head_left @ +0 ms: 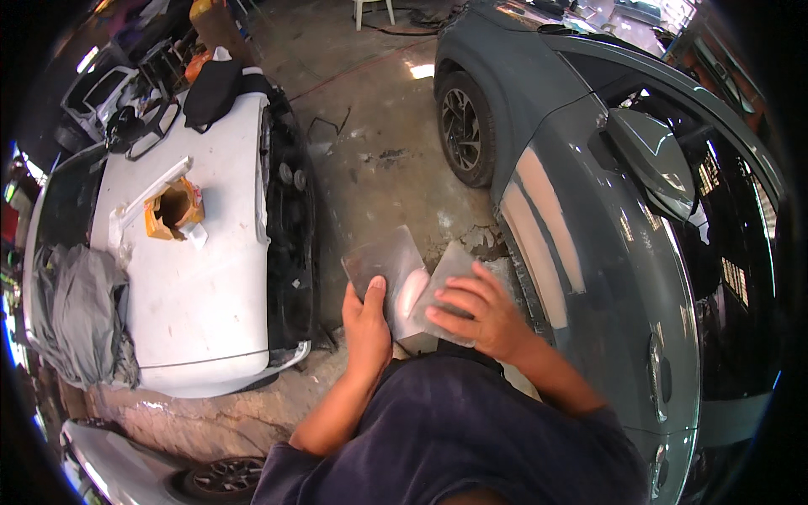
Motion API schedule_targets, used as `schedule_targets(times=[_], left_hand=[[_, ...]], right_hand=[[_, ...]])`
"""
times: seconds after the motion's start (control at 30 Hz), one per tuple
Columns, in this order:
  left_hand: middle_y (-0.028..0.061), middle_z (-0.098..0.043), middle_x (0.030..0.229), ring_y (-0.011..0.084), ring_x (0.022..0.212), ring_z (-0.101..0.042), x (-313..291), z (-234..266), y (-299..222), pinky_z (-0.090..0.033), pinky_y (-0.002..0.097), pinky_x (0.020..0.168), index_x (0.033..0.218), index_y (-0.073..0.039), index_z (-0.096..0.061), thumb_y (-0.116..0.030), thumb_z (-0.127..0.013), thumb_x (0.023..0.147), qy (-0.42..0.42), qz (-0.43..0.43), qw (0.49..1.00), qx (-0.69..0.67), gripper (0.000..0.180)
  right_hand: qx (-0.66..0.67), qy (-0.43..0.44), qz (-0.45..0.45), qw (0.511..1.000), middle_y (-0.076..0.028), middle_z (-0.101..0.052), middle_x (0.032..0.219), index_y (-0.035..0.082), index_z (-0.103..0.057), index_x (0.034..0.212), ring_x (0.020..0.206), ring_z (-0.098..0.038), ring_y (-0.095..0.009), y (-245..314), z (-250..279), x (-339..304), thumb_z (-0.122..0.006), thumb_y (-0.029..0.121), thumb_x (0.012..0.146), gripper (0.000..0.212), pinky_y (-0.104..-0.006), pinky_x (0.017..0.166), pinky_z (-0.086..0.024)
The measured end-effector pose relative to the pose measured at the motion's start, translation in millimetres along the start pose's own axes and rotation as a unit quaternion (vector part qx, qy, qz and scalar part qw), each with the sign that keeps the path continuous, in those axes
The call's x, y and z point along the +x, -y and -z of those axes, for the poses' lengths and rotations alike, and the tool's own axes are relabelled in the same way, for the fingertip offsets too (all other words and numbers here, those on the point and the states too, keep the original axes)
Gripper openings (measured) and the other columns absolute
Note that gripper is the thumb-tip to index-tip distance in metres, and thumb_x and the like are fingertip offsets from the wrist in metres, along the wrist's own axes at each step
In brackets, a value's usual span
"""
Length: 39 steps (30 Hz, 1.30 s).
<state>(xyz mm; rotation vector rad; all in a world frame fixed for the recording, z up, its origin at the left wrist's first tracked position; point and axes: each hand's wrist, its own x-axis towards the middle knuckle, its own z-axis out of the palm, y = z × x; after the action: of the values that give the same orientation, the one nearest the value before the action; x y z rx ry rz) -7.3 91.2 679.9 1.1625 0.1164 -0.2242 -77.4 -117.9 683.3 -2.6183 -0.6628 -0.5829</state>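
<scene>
My left hand (368, 324) grips a flat grey plate (385, 271) by its near left edge, thumb on top. A smooth lump of pale pink putty (411, 291) lies at the plate's right side. Against that lump rests a second flat grey sheet, a spreader (446, 295), tilted and held in my right hand (484, 316) with the fingers spread over its face. To the right stands a dark grey car (614, 295), with beige-pink filler patches (539, 244) in long bands on its side panel.
On my left, a white car bonnet (210, 295) carries a torn yellow cardboard box (172, 210), a white strip (151, 200), a black headrest-like pad (213, 93) and crumpled grey sheeting (80, 311). Another car's wheel (225, 478) shows at lower left. A white stool (373, 10) stands far ahead.
</scene>
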Motion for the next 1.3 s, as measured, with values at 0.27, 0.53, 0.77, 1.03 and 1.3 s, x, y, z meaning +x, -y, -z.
schedule_targets(times=[0.27,0.53,0.77,1.03,1.3], left_hand=[[0.0108,-0.066,0.115,0.0157,0.104,-0.059,3.0,2.2,-11.6,-0.045,0.0298,0.094,0.127,0.005,-0.055,-0.021,-0.051,0.105,0.045,-0.065,0.99,0.114,0.034],[0.0191,-0.071,0.096,0.0206,0.087,-0.066,1.8,-3.6,-17.6,-0.051,0.0347,0.08,0.129,0.005,-0.054,-0.017,-0.05,0.104,0.082,-0.13,0.95,0.272,0.034],[0.0163,-0.07,0.089,0.0196,0.078,-0.064,-4.4,-14.0,-30.4,-0.05,0.0344,0.072,0.125,0.005,-0.054,-0.019,-0.05,0.105,-0.005,-0.2,0.941,0.274,0.031],[0.0152,-0.061,0.121,0.0221,0.105,-0.063,-14.4,-7.7,-5.4,-0.053,0.0356,0.091,0.131,0.003,-0.048,-0.015,-0.055,0.101,-0.024,0.076,0.987,-0.14,0.036],[0.0123,-0.063,0.119,0.0193,0.105,-0.061,-21.4,5.9,-2.4,-0.049,0.0334,0.094,0.129,0.003,-0.05,-0.015,-0.056,0.101,-0.027,0.047,0.995,-0.086,0.034]], right_hand=[[-0.012,0.064,0.053,0.997,0.002,-0.064,0.116,0.022,-0.071,0.116,0.117,-0.058,-0.02,1.0,22.9,16.5,-0.06,0.01,0.079,0.04,-0.0565,0.113,-0.034],[0.067,0.051,0.035,0.996,-0.001,-0.067,0.114,0.017,-0.073,0.111,0.116,-0.06,-0.02,22.5,13.0,28.6,-0.064,0.012,0.077,0.035,-0.0513,0.112,-0.035],[0.099,0.049,0.037,0.993,-0.004,-0.064,0.119,0.017,-0.07,0.115,0.12,-0.058,-0.023,32.5,10.2,1.7,-0.066,0.018,0.083,0.032,-0.0538,0.11,-0.038],[0.259,-0.079,0.014,0.962,-0.018,-0.052,0.133,0.018,-0.066,0.125,0.126,-0.053,-0.039,53.7,16.0,14.9,-0.074,0.003,0.079,0.049,-0.0527,0.11,-0.042],[0.028,0.056,-0.068,0.996,-0.01,-0.055,0.132,0.022,-0.067,0.126,0.126,-0.052,-0.032,-25.2,0.5,-14.6,-0.058,-0.001,0.082,0.051,-0.0509,0.11,-0.039]])
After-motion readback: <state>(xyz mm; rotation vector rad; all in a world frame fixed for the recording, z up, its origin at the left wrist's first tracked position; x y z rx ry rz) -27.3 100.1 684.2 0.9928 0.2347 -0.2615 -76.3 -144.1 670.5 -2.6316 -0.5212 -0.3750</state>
